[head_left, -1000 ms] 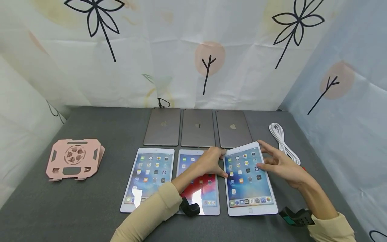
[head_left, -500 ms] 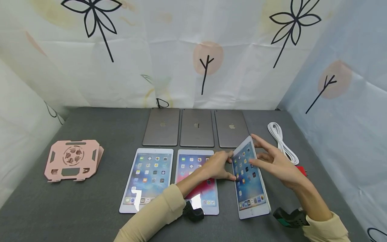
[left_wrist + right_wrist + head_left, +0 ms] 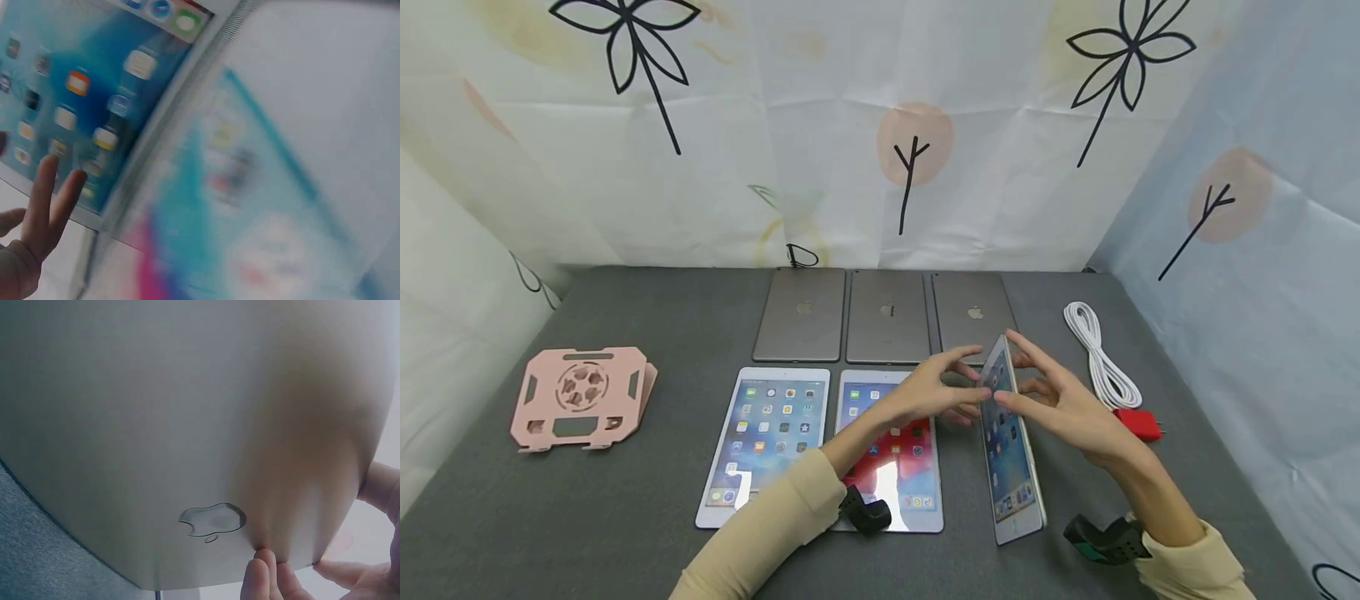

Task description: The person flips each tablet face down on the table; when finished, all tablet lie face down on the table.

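A white-framed tablet [image 3: 1011, 475] stands tilted on its long edge side, its lit screen turned left. My right hand [image 3: 1067, 412] grips its upper right part, thumb at the screen side and fingers behind. In the right wrist view, several fingertips of that hand [image 3: 281, 578] touch the tablet's metal back [image 3: 137, 425] near the logo. My left hand [image 3: 936, 387] is by the tablet's upper left edge with fingers spread; whether it touches is unclear. The left wrist view has that hand [image 3: 40, 225] before the lit screen [image 3: 94, 56]. Beneath the left forearm lies another lit tablet [image 3: 895, 467].
A third lit tablet [image 3: 775, 425] lies to the left. Three grey tablets, left [image 3: 801, 317], middle [image 3: 889, 317] and right [image 3: 966, 308], lie face down behind. A pink folding stand [image 3: 580, 396] sits far left. A white cable [image 3: 1097, 350] and red plug [image 3: 1138, 423] lie right.
The right-hand tablet has turned from nearly flat to steeply tilted, its screen swinging left. My left hand has let go of its left edge and spread its fingers. The red plug shows fully.
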